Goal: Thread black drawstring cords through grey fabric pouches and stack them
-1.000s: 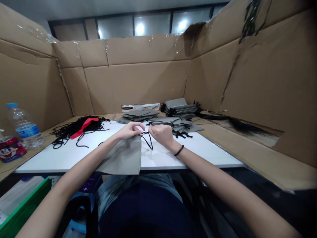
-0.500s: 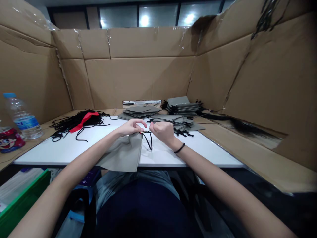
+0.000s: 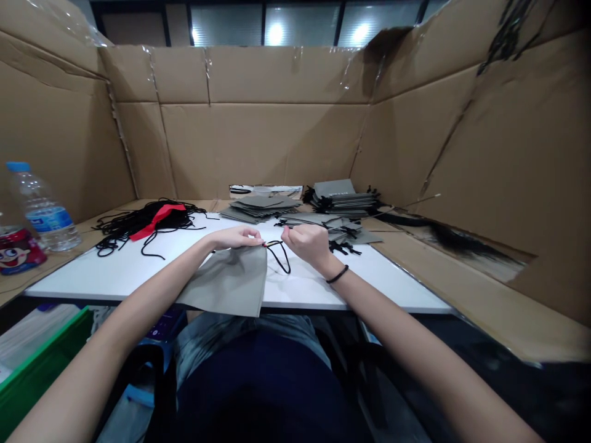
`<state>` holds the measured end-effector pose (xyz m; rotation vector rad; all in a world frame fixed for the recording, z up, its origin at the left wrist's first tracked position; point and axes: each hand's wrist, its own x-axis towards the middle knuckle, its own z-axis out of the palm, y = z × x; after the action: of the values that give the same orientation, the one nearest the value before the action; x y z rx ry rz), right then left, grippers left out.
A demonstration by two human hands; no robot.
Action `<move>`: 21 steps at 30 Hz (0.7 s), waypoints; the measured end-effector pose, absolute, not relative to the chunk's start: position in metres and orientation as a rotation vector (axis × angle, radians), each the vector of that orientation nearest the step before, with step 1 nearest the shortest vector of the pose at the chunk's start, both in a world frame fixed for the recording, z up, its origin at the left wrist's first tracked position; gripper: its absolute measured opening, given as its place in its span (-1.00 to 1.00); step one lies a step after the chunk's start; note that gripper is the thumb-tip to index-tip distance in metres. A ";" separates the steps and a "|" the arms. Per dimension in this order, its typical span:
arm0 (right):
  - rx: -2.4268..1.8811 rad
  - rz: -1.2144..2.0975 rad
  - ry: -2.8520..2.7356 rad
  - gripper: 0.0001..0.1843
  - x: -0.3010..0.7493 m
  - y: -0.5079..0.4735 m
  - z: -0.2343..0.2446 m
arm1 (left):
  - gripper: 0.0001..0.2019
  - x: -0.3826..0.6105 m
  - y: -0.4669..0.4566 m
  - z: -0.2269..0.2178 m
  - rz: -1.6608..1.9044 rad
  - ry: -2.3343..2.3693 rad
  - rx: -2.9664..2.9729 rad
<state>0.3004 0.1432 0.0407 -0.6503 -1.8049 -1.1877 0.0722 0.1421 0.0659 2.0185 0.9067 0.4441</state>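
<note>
My left hand (image 3: 239, 237) pinches the top corner of a grey cloth bag (image 3: 226, 283), which hangs over the table's front edge. A black cord (image 3: 287, 263) forms a loop beside that corner, between my two hands. Where the cord meets the bag, a small red and gold-coloured bit shows at my left fingertips, too small to name. My right hand (image 3: 308, 245) is closed in a fist just right of the loop, with a black band on its wrist. What lies inside that fist is hidden.
Black cords (image 3: 133, 224) with a red strip (image 3: 157, 223) lie at the left of the white table (image 3: 115, 280). Grey bags (image 3: 261, 207) are stacked behind my hands, others with black cord ends (image 3: 344, 198) further right. A water bottle (image 3: 48, 215) stands far left. Cardboard walls (image 3: 277, 135) surround the table.
My left fingers have closed down onto the bag's corner. The cord loop has swung right and opened wider. My right hand has shifted slightly right, still a fist.
</note>
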 end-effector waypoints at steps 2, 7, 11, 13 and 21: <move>-0.634 -1.191 -1.810 -0.48 0.301 0.143 0.041 | -0.56 0.072 0.141 0.065 0.381 0.841 1.955; -0.552 -1.220 -1.788 -0.50 0.300 0.142 0.040 | -0.61 0.075 0.139 0.057 0.488 0.776 1.843; -0.594 -1.189 -1.841 -0.50 0.298 0.140 0.039 | -0.66 0.079 0.137 0.053 0.573 0.835 1.746; -0.578 -1.200 -1.828 -0.51 0.297 0.140 0.039 | -0.68 0.081 0.134 0.053 0.624 0.872 1.685; -0.654 -1.129 -1.901 -0.49 0.295 0.136 0.038 | -0.80 0.091 0.124 0.058 0.676 0.956 1.598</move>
<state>0.2955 0.1364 0.0378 -0.6535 -1.9010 -1.1294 0.0913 0.1243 0.0581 1.5983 0.9561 0.6760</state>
